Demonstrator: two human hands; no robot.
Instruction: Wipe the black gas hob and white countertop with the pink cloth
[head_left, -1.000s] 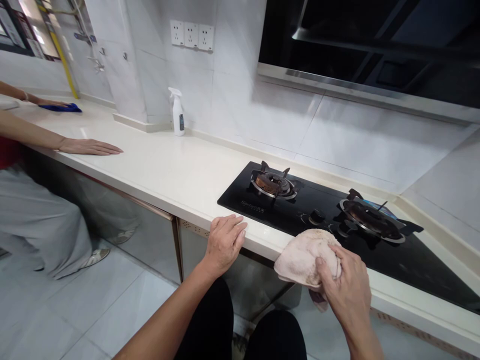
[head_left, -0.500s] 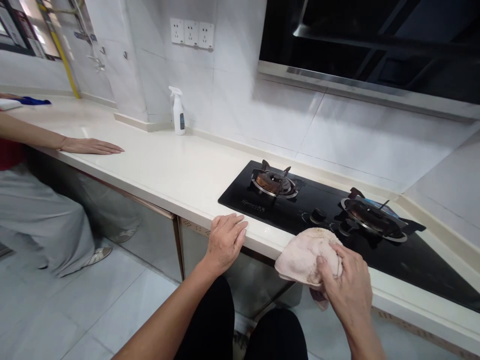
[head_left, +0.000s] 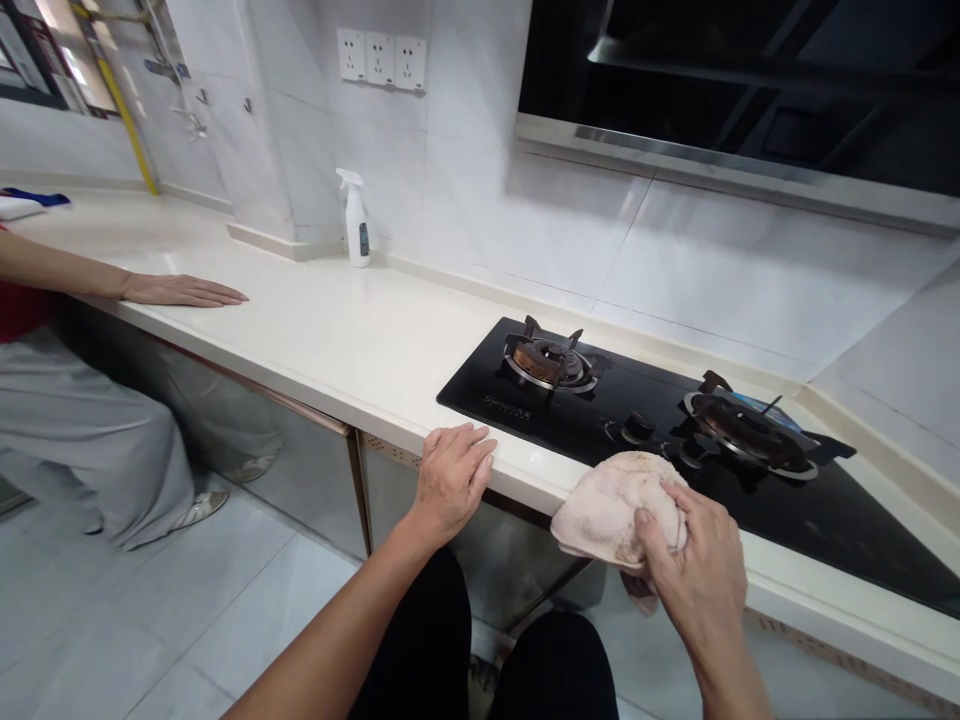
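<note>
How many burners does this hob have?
2. One burner sits at the left of the hob, beyond the left hand; the other sits to the right, beyond the cloth in the right hand. None seems hidden.

Counter [head_left: 337, 340] lies open between spray bottle [head_left: 355, 220] and hob [head_left: 585, 415].

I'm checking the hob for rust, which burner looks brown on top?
The burner nearer the spray bottle; its cap is rusty brown, the other burner is dark.
</note>
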